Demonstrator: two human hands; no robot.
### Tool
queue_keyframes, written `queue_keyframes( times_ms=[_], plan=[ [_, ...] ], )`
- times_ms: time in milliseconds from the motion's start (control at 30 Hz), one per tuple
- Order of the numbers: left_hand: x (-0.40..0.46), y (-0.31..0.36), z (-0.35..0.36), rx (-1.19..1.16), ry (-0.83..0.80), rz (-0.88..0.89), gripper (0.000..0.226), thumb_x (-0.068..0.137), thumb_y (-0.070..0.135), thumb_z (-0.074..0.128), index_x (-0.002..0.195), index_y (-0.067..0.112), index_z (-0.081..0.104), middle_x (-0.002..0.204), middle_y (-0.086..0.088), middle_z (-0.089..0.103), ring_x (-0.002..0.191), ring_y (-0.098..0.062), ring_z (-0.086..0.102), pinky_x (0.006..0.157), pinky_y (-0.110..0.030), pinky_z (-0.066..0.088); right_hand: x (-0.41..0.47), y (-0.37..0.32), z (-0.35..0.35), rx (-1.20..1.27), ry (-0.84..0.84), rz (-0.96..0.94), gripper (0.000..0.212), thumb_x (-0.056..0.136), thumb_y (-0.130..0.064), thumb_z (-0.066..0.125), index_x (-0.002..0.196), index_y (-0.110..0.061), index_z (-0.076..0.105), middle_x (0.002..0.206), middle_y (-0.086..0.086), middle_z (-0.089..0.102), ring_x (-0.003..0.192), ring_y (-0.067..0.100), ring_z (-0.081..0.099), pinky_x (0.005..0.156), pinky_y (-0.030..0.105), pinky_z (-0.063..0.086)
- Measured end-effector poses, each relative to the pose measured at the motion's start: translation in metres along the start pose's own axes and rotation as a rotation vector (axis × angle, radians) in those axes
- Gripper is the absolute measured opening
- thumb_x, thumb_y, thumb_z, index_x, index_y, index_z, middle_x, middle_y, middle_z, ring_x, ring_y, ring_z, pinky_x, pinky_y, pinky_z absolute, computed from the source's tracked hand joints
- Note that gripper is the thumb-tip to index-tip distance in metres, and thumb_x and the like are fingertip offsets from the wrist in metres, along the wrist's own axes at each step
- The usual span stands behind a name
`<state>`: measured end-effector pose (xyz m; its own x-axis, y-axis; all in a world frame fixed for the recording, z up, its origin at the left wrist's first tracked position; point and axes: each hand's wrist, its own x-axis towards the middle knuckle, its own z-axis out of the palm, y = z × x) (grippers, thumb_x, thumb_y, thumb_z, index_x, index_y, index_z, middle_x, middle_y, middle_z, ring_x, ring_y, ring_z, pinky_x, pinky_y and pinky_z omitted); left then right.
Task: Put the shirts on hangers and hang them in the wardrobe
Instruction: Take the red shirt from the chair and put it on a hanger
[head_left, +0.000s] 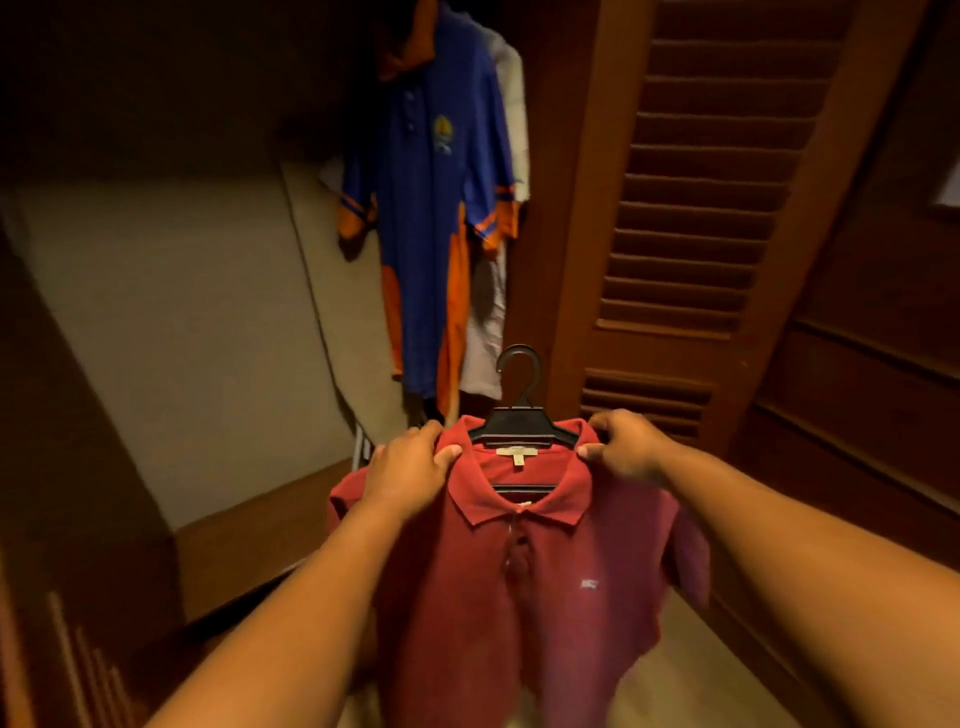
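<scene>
Red polo shirt (524, 571) is already on the black hanger (522, 415), held up near centre in front of the open wardrobe (171, 312). Left hand (410, 467) pinches the left shoulder by the collar, thumb on front, fingers curled over the top edge. Right hand (623, 447) grips the right shoulder the same way, fingers wrapped over the hanger end. Hook points up and far, free, not on any rail.

Risks, as judgement: both hands hold cloth at the shoulders rather than the hook, so the hanger could tip or slide inside the neck opening when lifted. The collar is open and wide, so one shoulder may slip off the hanger arm if one hand lets go first. The rail is out of view above, so the hook must go up blind; a miss drops the shirt.

Around: blue and orange polo (431, 208) hangs far centre, with a white garment (488, 322) just behind it to the right. Louvred wooden door (691, 208) stands open at right, near the right hand; it could catch the sleeve. Pale back wall at left. Hung shirts crowd the right end; free space lies to their left.
</scene>
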<state>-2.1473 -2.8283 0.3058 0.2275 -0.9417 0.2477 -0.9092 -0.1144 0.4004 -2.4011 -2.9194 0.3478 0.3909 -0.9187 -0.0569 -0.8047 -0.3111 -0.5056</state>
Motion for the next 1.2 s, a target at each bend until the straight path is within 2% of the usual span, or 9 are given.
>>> queue_keyframes(
  times_ms=[133,267,333,467,567,633,833,1033,1200],
  plan=[
    [0.057,-0.02,-0.06,0.035,0.15,-0.066,0.029,0.096,0.041,0.049,0.103,0.014,0.056,0.111,-0.014,0.065,0.105,-0.034,0.058,0.083,-0.04,0.044,0.09,-0.058,-0.039,-0.024,-0.027,-0.227,0.014,0.089,-0.019,0.066,0.077,-0.019,0.06,0.086,0.003,0.065,0.079,0.012,0.052,0.065,0.027,0.038],
    [0.115,-0.026,-0.129,0.094,0.318,-0.102,0.025,0.095,0.041,0.051,0.091,0.017,0.053,0.102,-0.014,0.065,0.097,-0.035,0.058,0.078,-0.04,0.044,0.163,-0.115,-0.089,0.0,0.026,-0.436,0.01,0.088,-0.019,0.068,0.084,-0.011,0.065,0.09,0.006,0.068,0.082,0.014,0.055,0.073,0.03,0.045],
    [0.139,-0.023,-0.163,0.126,0.401,-0.116,0.024,0.094,0.041,0.053,0.088,0.018,0.051,0.098,-0.015,0.065,0.093,-0.035,0.059,0.076,-0.041,0.045,0.19,-0.144,-0.117,-0.003,0.063,-0.535,0.013,0.088,-0.019,0.068,0.078,-0.013,0.062,0.086,0.009,0.067,0.079,0.016,0.055,0.073,0.033,0.046],
    [0.181,-0.013,-0.223,0.179,0.553,-0.158,0.027,0.092,0.041,0.056,0.1,0.015,0.059,0.102,-0.013,0.066,0.096,-0.032,0.06,0.077,-0.039,0.045,0.227,-0.196,-0.175,0.003,0.097,-0.669,0.018,0.09,-0.022,0.066,0.074,-0.021,0.058,0.081,-0.002,0.062,0.079,0.013,0.055,0.069,0.026,0.041],
    [0.208,-0.008,-0.259,0.226,0.633,-0.185,0.028,0.093,0.042,0.055,0.106,0.018,0.059,0.107,-0.01,0.066,0.101,-0.03,0.06,0.078,-0.036,0.044,0.251,-0.23,-0.209,-0.011,0.142,-0.743,0.011,0.089,-0.022,0.066,0.08,-0.021,0.061,0.087,0.002,0.064,0.085,0.016,0.057,0.071,0.027,0.041],
    [0.228,-0.006,-0.28,0.258,0.668,-0.192,0.029,0.093,0.043,0.053,0.11,0.019,0.059,0.111,-0.008,0.066,0.105,-0.029,0.059,0.079,-0.036,0.044,0.267,-0.249,-0.228,-0.024,0.183,-0.782,0.016,0.088,-0.022,0.067,0.075,-0.022,0.059,0.087,0.003,0.065,0.085,0.019,0.06,0.072,0.028,0.044],
    [0.302,-0.025,-0.323,0.269,0.735,-0.131,0.029,0.093,0.044,0.053,0.108,0.019,0.057,0.11,-0.007,0.065,0.102,-0.027,0.059,0.08,-0.036,0.045,0.308,-0.292,-0.27,-0.054,0.231,-0.776,0.02,0.089,-0.023,0.066,0.072,-0.02,0.057,0.078,-0.001,0.061,0.074,0.014,0.058,0.061,0.026,0.043],
    [0.41,-0.056,-0.342,0.157,0.759,0.035,0.03,0.094,0.04,0.054,0.11,0.015,0.058,0.11,-0.008,0.064,0.103,-0.028,0.059,0.081,-0.036,0.046,0.35,-0.324,-0.295,-0.031,0.282,-0.637,0.012,0.09,-0.019,0.065,0.08,-0.012,0.065,0.072,0.002,0.058,0.061,0.013,0.054,0.056,0.025,0.041],
    [0.492,-0.069,-0.337,0.035,0.688,0.123,0.032,0.095,0.037,0.052,0.116,0.013,0.057,0.116,-0.011,0.063,0.107,-0.028,0.059,0.086,-0.037,0.047,0.377,-0.341,-0.308,-0.055,0.318,-0.499,0.023,0.092,-0.01,0.06,0.07,-0.016,0.055,0.066,-0.001,0.052,0.053,0.007,0.049,0.038,0.011,0.035]
  ],
)
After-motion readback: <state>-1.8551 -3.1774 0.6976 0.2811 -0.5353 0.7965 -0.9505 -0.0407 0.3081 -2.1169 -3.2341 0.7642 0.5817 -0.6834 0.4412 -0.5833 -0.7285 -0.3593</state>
